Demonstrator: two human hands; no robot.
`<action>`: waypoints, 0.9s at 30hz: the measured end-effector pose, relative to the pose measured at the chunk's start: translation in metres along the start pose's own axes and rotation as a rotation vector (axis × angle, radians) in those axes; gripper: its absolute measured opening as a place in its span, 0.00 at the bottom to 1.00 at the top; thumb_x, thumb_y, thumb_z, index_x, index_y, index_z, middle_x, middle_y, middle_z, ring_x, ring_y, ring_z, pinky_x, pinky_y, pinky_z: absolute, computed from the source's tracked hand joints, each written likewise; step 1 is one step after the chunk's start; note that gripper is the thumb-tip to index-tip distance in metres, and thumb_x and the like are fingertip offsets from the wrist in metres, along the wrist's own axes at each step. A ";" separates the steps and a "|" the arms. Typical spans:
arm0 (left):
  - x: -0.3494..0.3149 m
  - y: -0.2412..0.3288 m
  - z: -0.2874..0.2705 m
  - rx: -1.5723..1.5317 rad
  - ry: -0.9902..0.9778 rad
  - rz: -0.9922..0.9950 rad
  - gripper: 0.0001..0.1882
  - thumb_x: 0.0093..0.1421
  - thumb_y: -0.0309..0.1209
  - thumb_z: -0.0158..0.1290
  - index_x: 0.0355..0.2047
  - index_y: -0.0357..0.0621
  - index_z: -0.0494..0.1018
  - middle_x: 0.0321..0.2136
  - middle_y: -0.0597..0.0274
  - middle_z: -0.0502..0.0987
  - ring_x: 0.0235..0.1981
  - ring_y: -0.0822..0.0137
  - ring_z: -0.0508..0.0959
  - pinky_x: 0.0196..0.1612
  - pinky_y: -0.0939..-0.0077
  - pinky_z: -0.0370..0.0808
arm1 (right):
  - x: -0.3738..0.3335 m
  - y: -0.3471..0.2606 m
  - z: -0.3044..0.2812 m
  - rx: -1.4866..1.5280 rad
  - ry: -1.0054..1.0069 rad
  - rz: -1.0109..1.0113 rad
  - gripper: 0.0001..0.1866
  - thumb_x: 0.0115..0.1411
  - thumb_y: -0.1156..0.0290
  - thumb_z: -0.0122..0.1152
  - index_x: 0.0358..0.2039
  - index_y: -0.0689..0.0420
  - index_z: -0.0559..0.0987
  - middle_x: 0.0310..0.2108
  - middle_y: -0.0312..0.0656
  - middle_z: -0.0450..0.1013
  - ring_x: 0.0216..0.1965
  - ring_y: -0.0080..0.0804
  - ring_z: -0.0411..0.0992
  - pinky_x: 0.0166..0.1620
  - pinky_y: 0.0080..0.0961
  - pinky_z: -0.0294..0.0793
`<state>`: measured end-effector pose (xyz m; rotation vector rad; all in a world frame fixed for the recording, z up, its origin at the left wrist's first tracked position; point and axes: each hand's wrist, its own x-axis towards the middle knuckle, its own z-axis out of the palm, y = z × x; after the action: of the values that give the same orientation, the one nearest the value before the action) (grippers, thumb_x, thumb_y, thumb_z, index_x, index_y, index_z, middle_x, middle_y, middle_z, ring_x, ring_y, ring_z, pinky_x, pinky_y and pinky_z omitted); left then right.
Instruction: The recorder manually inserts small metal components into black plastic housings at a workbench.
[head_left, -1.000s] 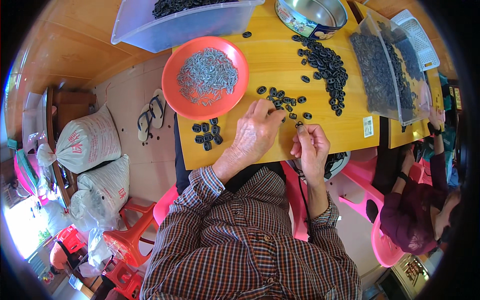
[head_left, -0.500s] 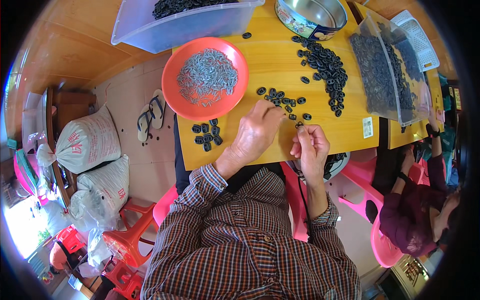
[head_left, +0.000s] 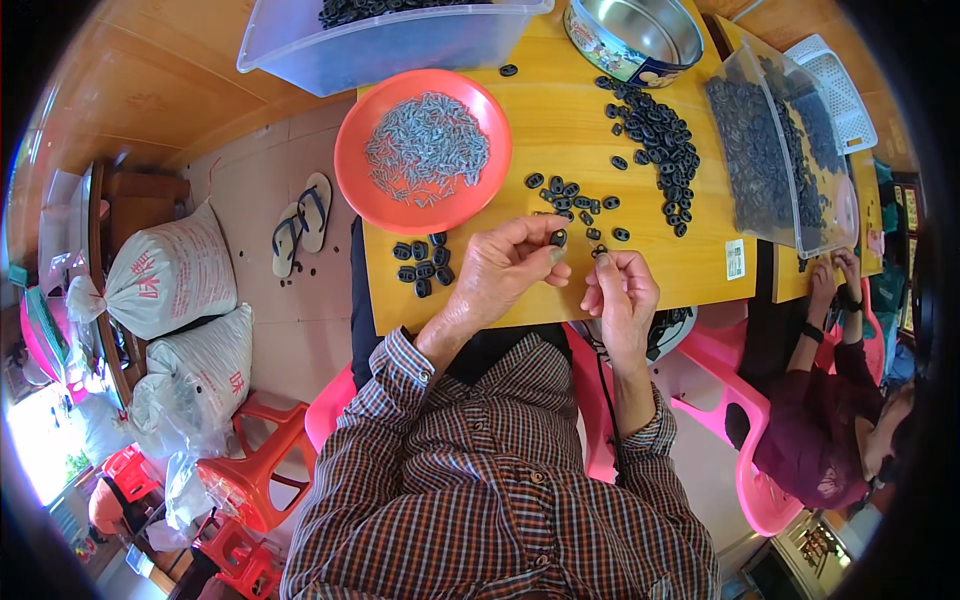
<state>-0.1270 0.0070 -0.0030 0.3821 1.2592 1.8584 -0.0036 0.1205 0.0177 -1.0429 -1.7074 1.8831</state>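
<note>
Over the near edge of the yellow table my left hand [head_left: 505, 265] pinches a small black oval plastic piece [head_left: 558, 238] with two holes. Close to its right, my right hand [head_left: 622, 290] is closed, thumb against fingers, on another small black piece [head_left: 599, 250], mostly covered by the fingertips. Just beyond both hands lies a loose group of black oval pieces [head_left: 571, 190]. Left of my left hand sits a small cluster of such pieces [head_left: 424, 270]. A red-orange bowl [head_left: 352, 150] of grey screws stands beyond that cluster.
A larger pile of black pieces [head_left: 655, 135] spreads across the table's right side. Clear plastic bins [head_left: 390, 50] [head_left: 790, 150] and a round tin [head_left: 605, 50] stand around it. At the right, a co-worker [head_left: 820, 430] sits on a pink chair. White sacks [head_left: 175, 270] and slippers [head_left: 315, 212] are at left.
My left hand has drawn back from the loose group and now holds a black oval piece up near my right hand. The right hand stays put. The co-worker's hands have moved nearer the table edge.
</note>
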 end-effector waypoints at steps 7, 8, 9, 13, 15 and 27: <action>-0.010 0.008 -0.003 0.072 -0.048 0.022 0.15 0.61 0.22 0.52 0.49 0.32 0.71 0.32 0.60 0.77 0.29 0.71 0.80 0.34 0.79 0.80 | -0.004 -0.003 0.003 -0.011 -0.058 -0.022 0.08 0.64 0.69 0.53 0.32 0.61 0.71 0.22 0.36 0.70 0.16 0.15 0.67 0.18 0.12 0.62; -0.010 0.007 -0.005 0.068 -0.046 0.024 0.15 0.61 0.22 0.52 0.49 0.32 0.71 0.32 0.60 0.77 0.29 0.71 0.80 0.34 0.79 0.80 | -0.005 -0.003 0.004 -0.016 -0.060 -0.024 0.08 0.64 0.69 0.53 0.32 0.61 0.71 0.22 0.36 0.70 0.16 0.15 0.67 0.18 0.12 0.62; -0.011 0.006 -0.007 0.052 -0.059 0.015 0.15 0.61 0.23 0.52 0.48 0.32 0.71 0.32 0.59 0.77 0.29 0.71 0.80 0.34 0.79 0.80 | -0.007 -0.007 0.005 -0.021 -0.068 -0.022 0.08 0.64 0.69 0.53 0.32 0.61 0.71 0.22 0.36 0.70 0.16 0.15 0.67 0.18 0.11 0.62; -0.012 -0.002 -0.017 -0.021 -0.072 -0.009 0.13 0.63 0.26 0.50 0.46 0.32 0.71 0.31 0.56 0.78 0.27 0.69 0.81 0.31 0.77 0.80 | -0.013 -0.015 0.014 -0.050 -0.071 -0.030 0.08 0.64 0.69 0.53 0.31 0.60 0.72 0.21 0.34 0.70 0.16 0.15 0.65 0.19 0.11 0.61; -0.012 -0.003 -0.016 -0.152 -0.034 -0.028 0.12 0.63 0.25 0.50 0.46 0.32 0.71 0.31 0.55 0.78 0.26 0.68 0.81 0.31 0.75 0.81 | -0.015 -0.016 0.017 -0.057 -0.084 -0.026 0.08 0.64 0.69 0.53 0.31 0.60 0.72 0.21 0.34 0.70 0.15 0.15 0.65 0.19 0.11 0.61; -0.015 -0.008 -0.026 -0.187 -0.044 0.032 0.16 0.59 0.19 0.52 0.49 0.34 0.71 0.30 0.57 0.79 0.29 0.71 0.80 0.34 0.77 0.80 | -0.013 -0.023 0.033 -0.086 -0.156 -0.025 0.07 0.64 0.71 0.52 0.32 0.62 0.71 0.21 0.36 0.70 0.15 0.15 0.65 0.18 0.11 0.61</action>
<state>-0.1311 -0.0199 -0.0183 0.3416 1.0454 1.9655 -0.0242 0.0927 0.0427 -0.9221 -1.8943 1.9351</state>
